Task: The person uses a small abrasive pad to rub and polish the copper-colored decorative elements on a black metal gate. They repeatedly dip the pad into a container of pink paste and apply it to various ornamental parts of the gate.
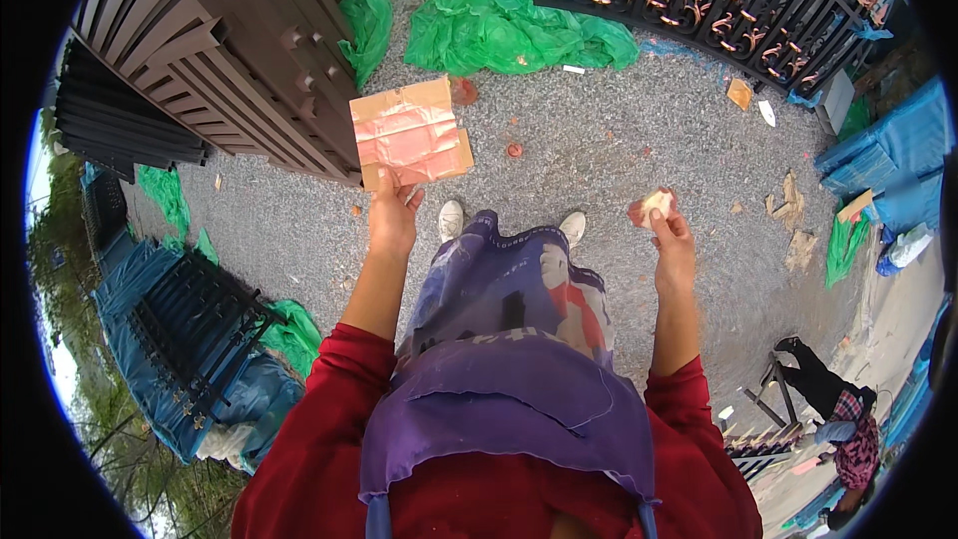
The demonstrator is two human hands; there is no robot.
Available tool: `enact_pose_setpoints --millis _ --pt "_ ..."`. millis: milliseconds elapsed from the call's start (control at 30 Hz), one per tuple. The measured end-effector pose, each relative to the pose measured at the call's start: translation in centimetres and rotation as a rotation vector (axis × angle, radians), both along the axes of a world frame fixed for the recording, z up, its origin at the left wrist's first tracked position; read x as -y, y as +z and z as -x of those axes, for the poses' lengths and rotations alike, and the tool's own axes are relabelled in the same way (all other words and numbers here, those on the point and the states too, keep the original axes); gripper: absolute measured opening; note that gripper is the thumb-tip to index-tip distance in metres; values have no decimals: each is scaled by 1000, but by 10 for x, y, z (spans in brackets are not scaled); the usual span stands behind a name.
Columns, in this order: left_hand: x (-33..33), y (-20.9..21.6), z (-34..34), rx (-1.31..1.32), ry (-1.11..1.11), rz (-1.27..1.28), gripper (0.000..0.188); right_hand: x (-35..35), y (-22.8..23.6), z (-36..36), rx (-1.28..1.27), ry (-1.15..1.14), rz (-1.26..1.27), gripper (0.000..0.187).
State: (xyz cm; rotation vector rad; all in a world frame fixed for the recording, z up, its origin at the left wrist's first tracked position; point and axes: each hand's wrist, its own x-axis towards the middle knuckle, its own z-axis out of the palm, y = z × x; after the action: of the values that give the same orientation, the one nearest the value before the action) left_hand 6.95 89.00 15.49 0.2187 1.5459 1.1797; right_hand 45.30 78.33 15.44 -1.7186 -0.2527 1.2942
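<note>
The left hand [392, 225] pinches the cardboard [409, 135] by its near edge, seemingly sparing its red face; the right hand [674, 248] grips a stained wad [656, 205] thumb-on-top, clear of the apron [499, 409]. Both hang above gravel [559, 140].

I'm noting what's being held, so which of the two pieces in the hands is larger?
The flat cardboard piece in the left hand, with a pinkish area on its face; the reddish, pale piece in the right hand is much smaller.
</note>
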Motion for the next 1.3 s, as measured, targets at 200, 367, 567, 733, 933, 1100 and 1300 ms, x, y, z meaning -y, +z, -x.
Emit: enact_pose_setpoints --millis 200,367,567,733,933,1100,1300 --pt "-2 -101 -2 97 -166 124 32 -48 -67 110 -96 169 -25 31" --pt "0 -200 21 212 -210 149 32 -74 -147 202 17 166 16 33" --pt "-10 -272 57 272 -95 190 33 -100 -238 290 209 392 133 29" --pt "9 -339 87 346 -44 215 36 -106 -298 334 462 585 179 30" --pt "29 -395 113 339 109 237 31 -91 -357 341 452 640 160 21" --pt "40 -438 137 381 151 152 37 -92 -461 289 528 565 232 34" --pt "28 -456 137 387 145 144 25 -93 -603 257 857 741 208 67"
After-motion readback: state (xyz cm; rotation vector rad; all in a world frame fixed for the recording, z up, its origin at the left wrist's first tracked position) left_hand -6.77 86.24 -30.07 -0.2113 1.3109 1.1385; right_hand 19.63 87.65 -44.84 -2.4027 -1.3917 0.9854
